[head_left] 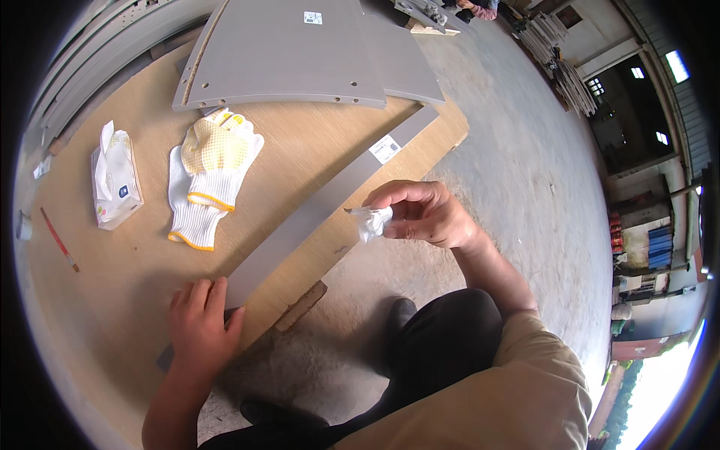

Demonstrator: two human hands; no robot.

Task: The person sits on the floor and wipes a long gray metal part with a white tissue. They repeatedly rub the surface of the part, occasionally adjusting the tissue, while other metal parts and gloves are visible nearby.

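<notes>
My left hand point(203, 320) lies palm down across the near end of a long grey panel strip point(315, 208), thumb on its right side. The strip lies slantwise along the edge of a wooden board point(152, 270) and bears a white label point(385, 148) near its far end. My right hand point(422, 216), raised in front of the board's edge, pinches a crumpled white tissue point(373, 223) between thumb and fingers. A thin dark tip sticks out at the tissue's left; what it is cannot be told. Left of the strip lie white knit work gloves point(216, 163) with yellow dots.
A soft tissue pack point(116, 180) and a red-handled brush point(58, 239) lie at the left. Large grey drilled panels point(281, 56) rest on the board's far part. Concrete floor point(523, 185) stretches to the right. Another person point(481, 8) is at the top edge.
</notes>
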